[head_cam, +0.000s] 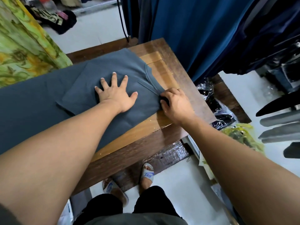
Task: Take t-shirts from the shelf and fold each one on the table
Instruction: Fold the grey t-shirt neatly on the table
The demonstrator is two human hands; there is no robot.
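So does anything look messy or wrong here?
A little. The t-shirt hangs off the table's left edge, and its collar is bunched where the right hand grips it. The left hand presses it flat. Clothes lie on the floor behind.

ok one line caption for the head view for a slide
Left hand pressed flat on a grey-blue t-shirt on the wooden table while the right hand pinches its collar edge.
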